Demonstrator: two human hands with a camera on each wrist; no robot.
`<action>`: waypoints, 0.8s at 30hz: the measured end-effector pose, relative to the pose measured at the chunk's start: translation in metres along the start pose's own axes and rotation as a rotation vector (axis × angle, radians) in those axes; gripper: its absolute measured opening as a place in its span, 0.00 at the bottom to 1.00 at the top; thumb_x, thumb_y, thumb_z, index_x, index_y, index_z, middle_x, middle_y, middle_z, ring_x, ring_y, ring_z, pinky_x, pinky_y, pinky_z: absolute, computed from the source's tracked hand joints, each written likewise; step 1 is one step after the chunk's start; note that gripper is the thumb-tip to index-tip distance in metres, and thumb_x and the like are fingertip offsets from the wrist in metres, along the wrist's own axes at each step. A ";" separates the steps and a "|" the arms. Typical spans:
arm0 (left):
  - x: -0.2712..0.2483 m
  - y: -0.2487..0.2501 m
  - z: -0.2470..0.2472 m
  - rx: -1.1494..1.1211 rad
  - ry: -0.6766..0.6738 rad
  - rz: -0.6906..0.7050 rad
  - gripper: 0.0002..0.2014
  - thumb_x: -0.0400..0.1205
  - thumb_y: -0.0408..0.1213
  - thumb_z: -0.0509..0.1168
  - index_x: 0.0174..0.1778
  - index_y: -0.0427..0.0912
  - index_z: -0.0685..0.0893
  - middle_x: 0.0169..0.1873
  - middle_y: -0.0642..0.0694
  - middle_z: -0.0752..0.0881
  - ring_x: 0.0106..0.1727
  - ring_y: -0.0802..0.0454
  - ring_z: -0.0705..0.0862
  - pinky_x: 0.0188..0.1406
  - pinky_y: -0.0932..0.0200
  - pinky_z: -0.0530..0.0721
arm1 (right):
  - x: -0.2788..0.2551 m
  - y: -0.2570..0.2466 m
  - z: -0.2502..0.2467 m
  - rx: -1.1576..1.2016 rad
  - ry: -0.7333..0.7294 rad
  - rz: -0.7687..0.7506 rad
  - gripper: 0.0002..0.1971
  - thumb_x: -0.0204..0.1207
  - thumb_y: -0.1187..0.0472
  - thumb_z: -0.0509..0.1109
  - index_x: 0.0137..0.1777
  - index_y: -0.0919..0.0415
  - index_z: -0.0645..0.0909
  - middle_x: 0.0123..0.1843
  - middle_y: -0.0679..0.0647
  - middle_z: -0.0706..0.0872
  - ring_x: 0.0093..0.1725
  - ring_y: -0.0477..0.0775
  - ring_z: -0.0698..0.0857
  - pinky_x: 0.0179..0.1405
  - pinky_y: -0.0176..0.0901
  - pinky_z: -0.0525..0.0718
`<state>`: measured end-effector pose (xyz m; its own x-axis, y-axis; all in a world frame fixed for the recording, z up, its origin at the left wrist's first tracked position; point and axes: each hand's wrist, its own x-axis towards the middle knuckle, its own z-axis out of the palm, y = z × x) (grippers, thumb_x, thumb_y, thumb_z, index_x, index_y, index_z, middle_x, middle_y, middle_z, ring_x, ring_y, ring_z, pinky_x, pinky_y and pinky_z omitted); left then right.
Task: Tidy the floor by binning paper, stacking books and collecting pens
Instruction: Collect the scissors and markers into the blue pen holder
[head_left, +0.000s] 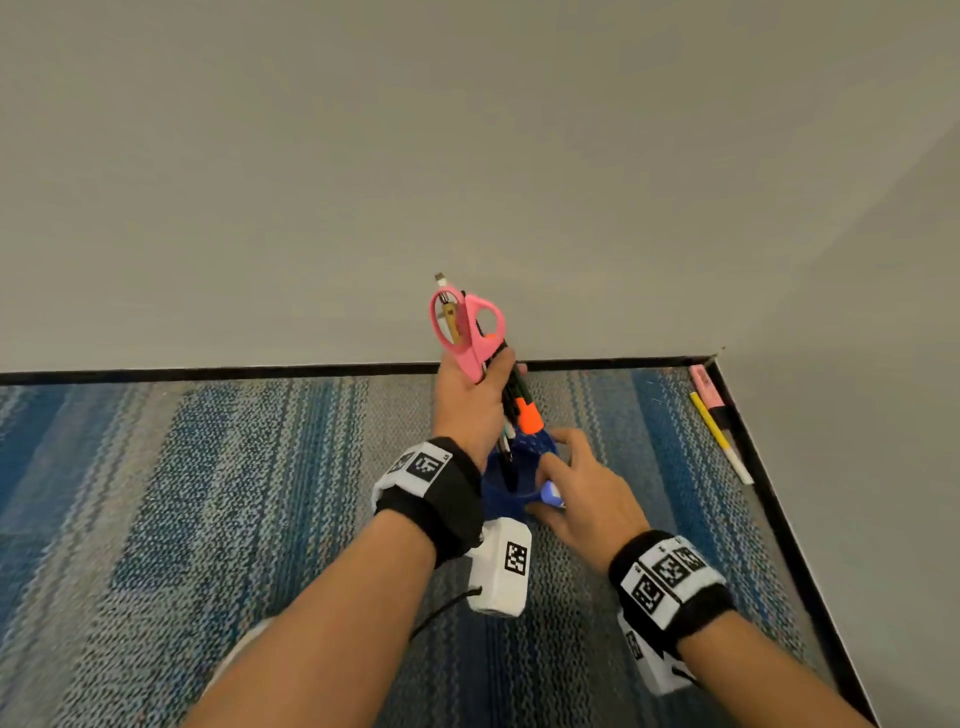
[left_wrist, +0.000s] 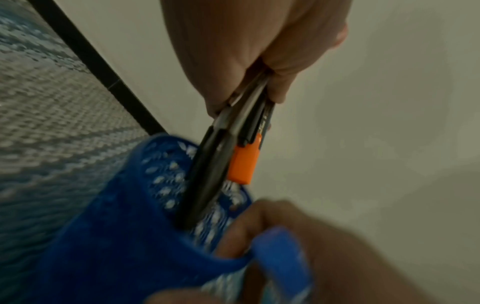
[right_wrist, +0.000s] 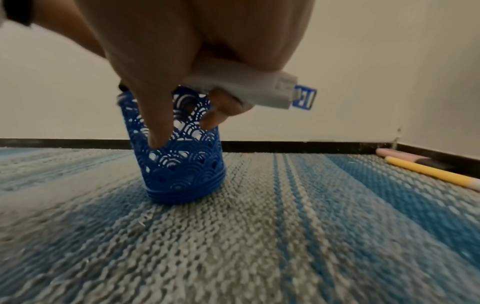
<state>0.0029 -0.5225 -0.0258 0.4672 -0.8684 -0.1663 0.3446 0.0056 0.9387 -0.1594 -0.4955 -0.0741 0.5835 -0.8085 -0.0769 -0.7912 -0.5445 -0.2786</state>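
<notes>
My left hand (head_left: 475, 400) (left_wrist: 259, 51) grips a bundle of dark pens (left_wrist: 207, 185) together with pink-handled scissors (head_left: 467, 327) and an orange-capped marker (head_left: 530, 415) (left_wrist: 242, 164). The bundle's lower ends sit inside the blue lattice pen holder (head_left: 501, 483) (left_wrist: 116, 236) (right_wrist: 187, 170), which stands on the carpet. My right hand (head_left: 582, 493) (right_wrist: 194, 41) pinches the holder's rim, thumb outside and a finger hooked inside. The same hand also clasps a small white-and-blue item (head_left: 551, 493) (right_wrist: 254, 90); what it is I cannot tell.
A pink highlighter (head_left: 706, 387) (right_wrist: 397, 154) and a yellow pen (head_left: 719, 436) (right_wrist: 428, 171) lie along the right wall's black skirting (head_left: 779, 499). Blue-grey striped carpet (head_left: 208, 493) runs to the back wall, which meets the right wall in a corner.
</notes>
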 end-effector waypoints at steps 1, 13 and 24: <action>-0.005 -0.011 0.000 0.019 0.017 -0.007 0.06 0.82 0.24 0.64 0.54 0.32 0.78 0.33 0.45 0.84 0.32 0.55 0.85 0.36 0.58 0.84 | -0.004 0.002 0.002 0.006 0.017 0.007 0.18 0.66 0.51 0.77 0.47 0.53 0.71 0.70 0.55 0.71 0.40 0.62 0.86 0.28 0.50 0.80; -0.036 -0.049 -0.008 0.525 -0.169 0.090 0.12 0.77 0.35 0.70 0.54 0.51 0.79 0.44 0.51 0.87 0.47 0.50 0.87 0.53 0.46 0.85 | -0.009 0.001 -0.016 0.013 0.019 0.103 0.20 0.71 0.49 0.73 0.58 0.56 0.75 0.62 0.52 0.74 0.50 0.61 0.84 0.40 0.53 0.81; -0.058 -0.064 -0.017 1.031 -0.182 0.283 0.18 0.70 0.53 0.60 0.56 0.62 0.78 0.77 0.48 0.65 0.76 0.39 0.63 0.72 0.23 0.58 | 0.002 0.008 -0.022 0.626 0.189 0.241 0.22 0.70 0.57 0.77 0.63 0.54 0.75 0.60 0.48 0.82 0.57 0.46 0.82 0.59 0.42 0.80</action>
<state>-0.0329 -0.4639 -0.0812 0.2652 -0.9621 0.0640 -0.6469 -0.1284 0.7517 -0.1684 -0.5064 -0.0556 0.3180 -0.9465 -0.0543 -0.6072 -0.1594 -0.7784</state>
